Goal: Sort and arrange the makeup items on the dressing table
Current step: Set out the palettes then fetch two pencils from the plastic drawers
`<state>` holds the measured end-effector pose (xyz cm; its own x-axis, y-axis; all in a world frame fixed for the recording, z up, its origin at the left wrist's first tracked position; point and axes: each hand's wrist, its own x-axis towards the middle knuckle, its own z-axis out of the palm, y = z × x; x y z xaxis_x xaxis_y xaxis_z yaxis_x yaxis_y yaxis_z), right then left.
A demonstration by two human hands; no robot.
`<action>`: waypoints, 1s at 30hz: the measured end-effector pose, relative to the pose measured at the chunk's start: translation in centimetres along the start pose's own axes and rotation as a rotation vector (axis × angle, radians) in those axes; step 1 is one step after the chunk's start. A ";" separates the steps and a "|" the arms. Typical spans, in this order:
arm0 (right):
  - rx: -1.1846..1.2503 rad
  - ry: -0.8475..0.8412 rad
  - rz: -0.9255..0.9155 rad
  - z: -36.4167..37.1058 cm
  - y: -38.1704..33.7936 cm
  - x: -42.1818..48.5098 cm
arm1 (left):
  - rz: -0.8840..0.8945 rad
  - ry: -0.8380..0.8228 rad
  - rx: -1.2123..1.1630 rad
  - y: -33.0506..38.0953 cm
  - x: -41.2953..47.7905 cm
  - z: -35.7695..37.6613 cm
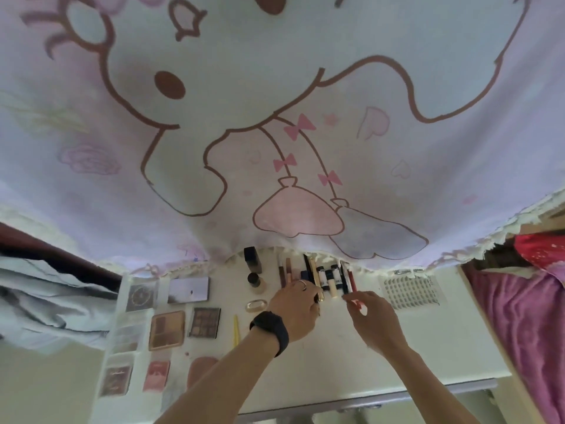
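Left hand (295,306) is gripping a gold tube (316,276), right hand (371,315) pinching a red stick (358,305) (blurry); nudging risks scattering the row (329,281).

Behind the row of tubes and pencils (328,278), passage is closed by the curtain (275,148). Left of the row, the table (336,362) is occupied by two bottles (255,281) and palettes (204,322); right of it, by a dotted sheet (409,290). The row's near ends are covered by the left hand (295,310) and the right hand (374,321), by which a red pencil (354,289) is pinched; nearer, bare tabletop is left.
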<state>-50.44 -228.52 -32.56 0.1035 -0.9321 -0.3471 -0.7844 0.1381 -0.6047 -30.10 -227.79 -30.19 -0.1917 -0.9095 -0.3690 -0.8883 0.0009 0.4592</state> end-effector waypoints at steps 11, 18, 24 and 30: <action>-0.084 -0.100 -0.669 2.9 -24.5 -7.0 | -0.354 0.515 -0.216 -12.3 -19.8 -10.7; -0.133 -0.278 -1.088 15.4 -40.8 -20.4 | -0.695 0.836 -0.272 -22.8 -42.9 -12.1; -0.094 -0.500 -1.456 25.8 -51.8 -35.6 | -0.981 1.064 -0.247 -28.2 -64.1 -10.4; -0.172 -0.703 -1.678 34.0 -59.1 -49.5 | -1.272 1.246 -0.240 -29.1 -81.7 -7.3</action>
<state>11.63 -179.14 -4.03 0.9299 0.2701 0.2495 0.3649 -0.7620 -0.5350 14.45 -156.56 -7.49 0.9861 -0.0498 0.1583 -0.1295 -0.8277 0.5460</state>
